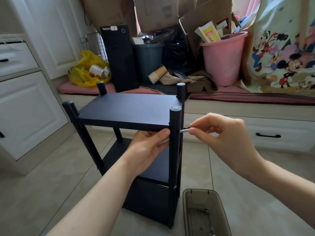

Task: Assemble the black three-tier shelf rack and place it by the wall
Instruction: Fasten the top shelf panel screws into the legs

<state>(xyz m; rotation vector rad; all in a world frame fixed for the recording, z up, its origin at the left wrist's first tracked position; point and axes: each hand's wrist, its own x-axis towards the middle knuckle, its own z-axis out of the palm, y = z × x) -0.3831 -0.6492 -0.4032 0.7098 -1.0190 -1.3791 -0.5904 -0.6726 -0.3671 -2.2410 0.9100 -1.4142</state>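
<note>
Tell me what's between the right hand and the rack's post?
A short silver pin, likely a screw, pinched by the right hand, tip at the post; head view.

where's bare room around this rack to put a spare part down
Bare floor tiles lie between the rack and the white cabinet; the top shelf is bare too. Crowded: the window seat behind, with pink bucket, boxes and yellow bag, and the grey tray of screws by the rack's foot.
</note>
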